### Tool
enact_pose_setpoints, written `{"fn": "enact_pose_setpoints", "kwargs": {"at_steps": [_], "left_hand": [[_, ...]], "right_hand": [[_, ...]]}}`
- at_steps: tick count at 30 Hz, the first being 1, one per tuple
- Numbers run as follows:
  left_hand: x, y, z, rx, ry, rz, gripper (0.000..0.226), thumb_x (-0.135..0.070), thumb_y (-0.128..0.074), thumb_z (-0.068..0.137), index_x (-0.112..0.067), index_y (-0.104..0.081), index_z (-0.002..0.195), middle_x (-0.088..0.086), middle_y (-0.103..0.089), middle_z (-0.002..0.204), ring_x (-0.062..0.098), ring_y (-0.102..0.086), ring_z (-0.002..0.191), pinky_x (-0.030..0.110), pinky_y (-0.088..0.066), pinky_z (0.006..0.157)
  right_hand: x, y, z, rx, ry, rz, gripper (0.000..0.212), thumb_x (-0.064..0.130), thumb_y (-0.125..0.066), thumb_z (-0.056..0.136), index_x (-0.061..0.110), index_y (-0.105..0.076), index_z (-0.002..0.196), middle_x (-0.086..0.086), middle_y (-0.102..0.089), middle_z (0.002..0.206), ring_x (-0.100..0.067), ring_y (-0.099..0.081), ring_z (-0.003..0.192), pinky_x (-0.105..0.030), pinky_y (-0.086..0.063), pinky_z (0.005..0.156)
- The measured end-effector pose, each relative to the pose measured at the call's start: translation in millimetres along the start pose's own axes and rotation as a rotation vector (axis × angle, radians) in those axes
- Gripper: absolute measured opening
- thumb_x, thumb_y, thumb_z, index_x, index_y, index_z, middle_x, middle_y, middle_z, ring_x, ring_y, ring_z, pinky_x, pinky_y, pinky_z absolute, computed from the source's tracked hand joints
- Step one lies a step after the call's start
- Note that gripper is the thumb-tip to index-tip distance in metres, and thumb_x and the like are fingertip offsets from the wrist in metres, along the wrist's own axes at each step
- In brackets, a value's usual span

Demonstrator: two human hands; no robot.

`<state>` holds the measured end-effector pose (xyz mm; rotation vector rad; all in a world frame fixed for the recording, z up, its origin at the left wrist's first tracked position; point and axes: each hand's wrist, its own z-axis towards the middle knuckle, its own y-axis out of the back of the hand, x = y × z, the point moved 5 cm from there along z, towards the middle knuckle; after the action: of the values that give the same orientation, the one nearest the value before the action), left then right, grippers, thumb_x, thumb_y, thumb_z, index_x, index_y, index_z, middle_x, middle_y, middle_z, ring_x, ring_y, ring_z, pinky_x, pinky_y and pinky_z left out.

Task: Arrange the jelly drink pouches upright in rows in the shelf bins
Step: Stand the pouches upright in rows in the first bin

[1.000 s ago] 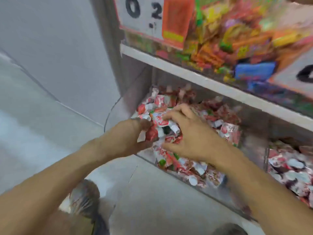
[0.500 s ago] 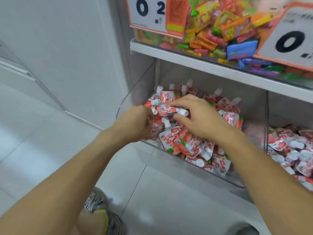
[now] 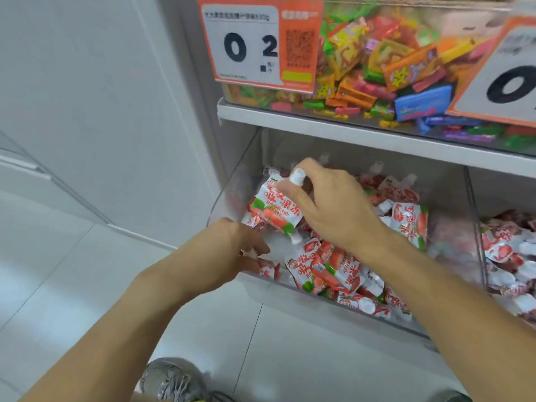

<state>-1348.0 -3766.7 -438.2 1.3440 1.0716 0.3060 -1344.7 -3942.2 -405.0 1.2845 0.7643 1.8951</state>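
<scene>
- The orange-and-white price tag [image 3: 259, 46] on the upper shelf reads "0 2" in bold black, with a blurred code square beside it; the small print is unreadable.
- A second tag [image 3: 504, 79] at the right shows a large "0".
- The right hand [image 3: 327, 207] pinches a jelly drink pouch [image 3: 274, 208] by its white screw cap, hanging upright over the clear plastic bin [image 3: 232, 195]: glossy white foil, red Chinese characters, strawberry art.
- The left hand [image 3: 232, 253], fingers curled, reaches among the heaped pouches [image 3: 333, 268] at the bin's left front; whether its grip holds one, I cannot tell.
- Bright mixed candy wrappers [image 3: 377, 68] fill the upper bin.
</scene>
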Motion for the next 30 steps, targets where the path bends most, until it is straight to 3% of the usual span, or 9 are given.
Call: {"fn": "enact_pose_setpoints", "kwargs": {"at_steps": [6,9,11,15,19,21,25,28,30], "left_hand": [[3.9,8.6,-5.7,-0.084,-0.083,-0.014,0.018,-0.03,-0.081,0.074,-0.031,-0.073,0.091,-0.01,-0.07,0.077,0.008,-0.065,0.071,0.033,-0.054,0.068],[6.5,14.3,-15.2,-0.191,-0.099,0.058,0.019,-0.038,-0.081,0.071,-0.029,-0.073,0.085,-0.013,-0.068,0.072,0.006,-0.063,0.067,0.033,-0.053,0.064],[11.7,19.8,-21.5,-0.255,-0.079,0.001,0.026,-0.042,-0.082,0.069,-0.028,-0.07,0.086,-0.016,-0.063,0.073,0.002,-0.062,0.067,0.026,-0.052,0.063],[10.4,19.0,-33.9,-0.283,-0.015,-0.068,0.056,-0.047,-0.077,0.072,-0.031,-0.055,0.122,-0.02,-0.054,0.102,0.001,-0.062,0.086,0.017,-0.052,0.074],[-4.5,-3.0,-36.1,-0.179,-0.038,-0.026,0.075,-0.05,-0.061,0.086,-0.033,-0.018,0.145,-0.016,-0.037,0.136,0.008,-0.051,0.116,0.019,-0.042,0.091],[-8.0,-9.5,-33.3,-0.135,-0.05,-0.057,0.075,-0.046,-0.056,0.091,-0.039,-0.006,0.146,-0.02,-0.031,0.141,0.006,-0.04,0.125,0.02,-0.038,0.098],[-6.8,-7.1,-31.9,-0.136,-0.033,-0.025,0.049,-0.051,-0.046,0.094,-0.036,-0.032,0.139,-0.015,-0.049,0.123,0.009,-0.048,0.115,0.024,-0.042,0.093],[-3.9,-4.1,-29.5,-0.151,0.015,-0.025,0.041,-0.053,-0.046,0.093,-0.034,-0.046,0.129,-0.013,-0.057,0.114,0.01,-0.056,0.102,0.025,-0.045,0.084],[-0.8,-1.6,-25.8,-0.173,0.031,-0.007,0.034,-0.053,-0.053,0.089,-0.035,-0.051,0.118,-0.012,-0.06,0.105,0.012,-0.059,0.094,0.028,-0.047,0.078]], "right_hand": [[18.1,-31.4,-7.8,0.262,0.069,-0.015,0.035,0.054,-0.049,0.097,0.021,-0.049,0.086,0.01,-0.05,0.069,-0.013,-0.052,0.065,-0.038,-0.045,0.06],[18.9,-54.2,-17.6,0.402,0.115,-0.172,0.025,0.043,-0.062,0.089,0.019,-0.061,0.083,0.003,-0.06,0.071,-0.017,-0.056,0.068,-0.042,-0.05,0.063],[16.9,-62.3,-21.3,0.408,0.059,-0.075,0.019,0.038,-0.067,0.086,0.019,-0.067,0.086,0.002,-0.065,0.072,-0.017,-0.06,0.069,-0.042,-0.052,0.063],[18.6,-65.0,-22.2,0.283,0.0,0.04,0.015,0.035,-0.072,0.086,0.022,-0.074,0.093,0.006,-0.073,0.078,-0.007,-0.066,0.071,-0.034,-0.057,0.07],[21.8,-65.2,-21.5,0.53,-0.023,0.172,0.019,0.028,-0.073,0.087,0.025,-0.075,0.105,0.011,-0.075,0.1,0.002,-0.068,0.09,-0.025,-0.057,0.084],[15.5,-51.5,-14.6,0.509,-0.048,0.202,0.014,0.026,-0.073,0.088,0.024,-0.076,0.101,0.012,-0.075,0.096,0.002,-0.068,0.088,-0.025,-0.057,0.082],[-1.6,-26.6,6.2,0.247,-0.04,0.049,0.021,0.025,-0.076,0.083,0.026,-0.076,0.104,0.015,-0.071,0.098,0.001,-0.064,0.09,-0.026,-0.053,0.082],[1.6,-47.7,10.9,0.412,0.067,-0.128,0.048,0.03,-0.077,0.078,0.034,-0.062,0.124,0.013,-0.053,0.111,-0.01,-0.056,0.099,-0.033,-0.05,0.084],[3.7,-61.7,11.0,0.49,0.086,-0.226,0.049,0.035,-0.077,0.08,0.033,-0.06,0.126,0.009,-0.043,0.113,-0.013,-0.051,0.093,-0.032,-0.045,0.075]]}}
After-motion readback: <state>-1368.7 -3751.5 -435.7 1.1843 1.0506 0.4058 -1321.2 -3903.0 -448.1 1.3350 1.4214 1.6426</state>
